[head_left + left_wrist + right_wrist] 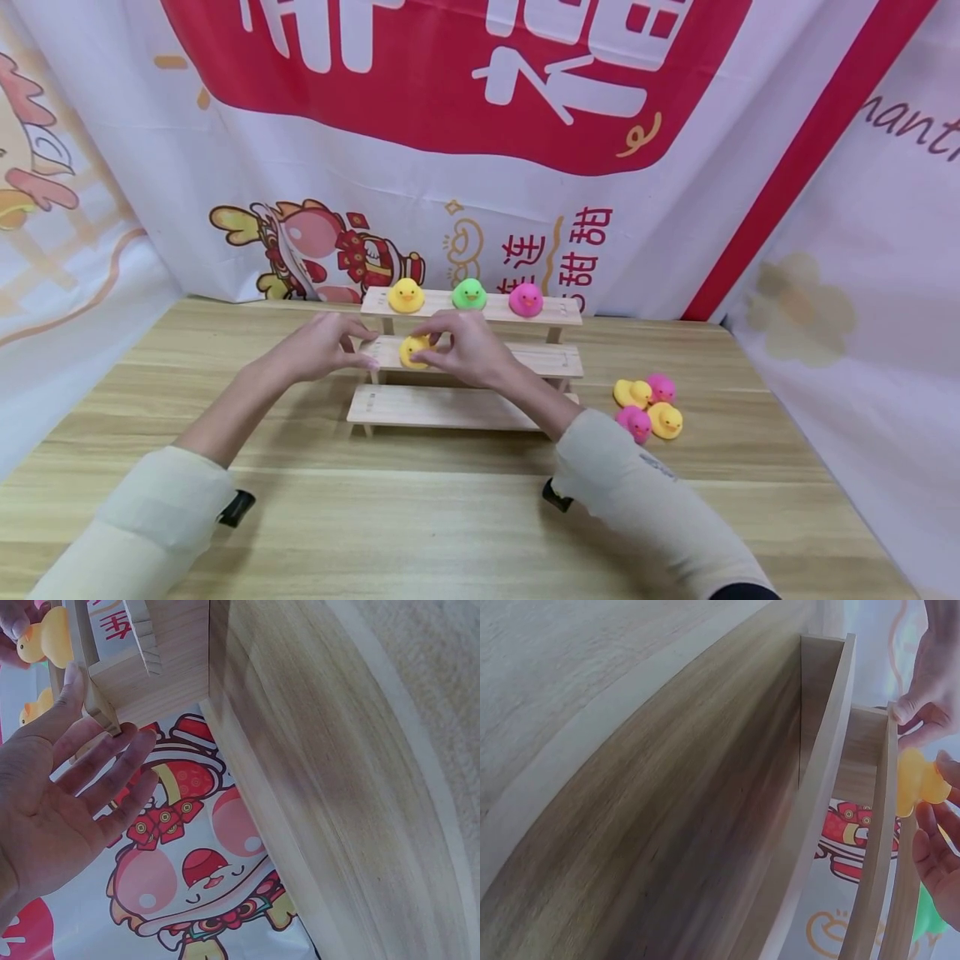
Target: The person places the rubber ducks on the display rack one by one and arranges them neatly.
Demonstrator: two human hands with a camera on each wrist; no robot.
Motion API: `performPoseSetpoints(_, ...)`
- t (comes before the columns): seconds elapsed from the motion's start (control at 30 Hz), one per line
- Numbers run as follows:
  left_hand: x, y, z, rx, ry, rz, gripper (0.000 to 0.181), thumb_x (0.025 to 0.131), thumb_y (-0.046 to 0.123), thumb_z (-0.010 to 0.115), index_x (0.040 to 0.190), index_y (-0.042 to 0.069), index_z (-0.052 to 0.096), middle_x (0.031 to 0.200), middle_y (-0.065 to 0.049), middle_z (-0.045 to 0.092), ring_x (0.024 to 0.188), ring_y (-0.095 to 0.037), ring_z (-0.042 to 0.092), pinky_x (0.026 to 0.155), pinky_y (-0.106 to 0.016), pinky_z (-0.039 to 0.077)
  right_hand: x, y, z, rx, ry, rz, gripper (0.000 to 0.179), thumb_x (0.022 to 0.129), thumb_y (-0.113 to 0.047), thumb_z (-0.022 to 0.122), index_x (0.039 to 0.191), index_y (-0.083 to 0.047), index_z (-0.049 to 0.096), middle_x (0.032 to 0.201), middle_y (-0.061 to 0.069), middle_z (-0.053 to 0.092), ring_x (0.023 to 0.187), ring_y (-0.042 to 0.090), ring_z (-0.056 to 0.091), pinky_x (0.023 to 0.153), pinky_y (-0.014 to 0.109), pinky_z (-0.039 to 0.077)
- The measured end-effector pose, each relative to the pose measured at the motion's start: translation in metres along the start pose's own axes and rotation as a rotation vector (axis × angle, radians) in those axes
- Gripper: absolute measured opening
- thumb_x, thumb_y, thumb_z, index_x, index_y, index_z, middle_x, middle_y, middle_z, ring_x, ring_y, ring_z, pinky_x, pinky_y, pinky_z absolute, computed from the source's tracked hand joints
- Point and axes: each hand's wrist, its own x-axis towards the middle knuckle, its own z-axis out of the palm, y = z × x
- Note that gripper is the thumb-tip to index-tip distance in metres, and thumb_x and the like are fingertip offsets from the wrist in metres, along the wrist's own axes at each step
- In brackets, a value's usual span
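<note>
A three-tier wooden display stand (442,408) stands on the table. My right hand (472,348) pinches a yellow rubber duck (413,352) at the left part of the middle tier; in the right wrist view the duck (917,782) is right at the board. My left hand (327,346) grips the left end of the middle tier, thumb at the front edge and fingers behind, as the left wrist view shows. Along the top tier sit a yellow duck (406,296), a green duck (469,294) and a pink duck (526,300).
Right of the stand, several loose ducks lie grouped on the table (420,517), including a yellow duck (666,421) and a pink duck (633,424). A printed cloth backdrop (450,133) hangs directly behind the stand, with more cloth at both sides.
</note>
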Motion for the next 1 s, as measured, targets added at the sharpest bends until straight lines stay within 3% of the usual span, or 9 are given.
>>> performPoseSetpoints(0.53,0.000,0.001,-0.001,0.008,-0.010,0.016,0.052,0.087,0.028,0.085,0.124,-0.007,0.071,0.127,-0.028,0.068,0.077,-0.016,0.068,0.072,-0.037,0.059,0.011,-0.006,0.009,0.019,-0.026,0.025,0.030,0.089,-0.013,0.084,0.116,-0.002,0.077,0.118,0.012,0.076,0.094,0.020,0.071,0.073,0.016,0.055)
performPoseSetpoints(1.0,0.001,0.003,-0.001,0.015,-0.010,0.003,0.051,0.087,0.025,0.085,0.123,-0.008,0.071,0.120,-0.025,0.071,0.077,-0.016,0.068,0.073,-0.038,0.059,0.013,-0.005,0.010,0.036,-0.060,0.074,0.030,0.092,-0.012,0.081,0.121,-0.004,0.076,0.126,0.012,0.073,0.096,0.019,0.070,0.074,0.015,0.054)
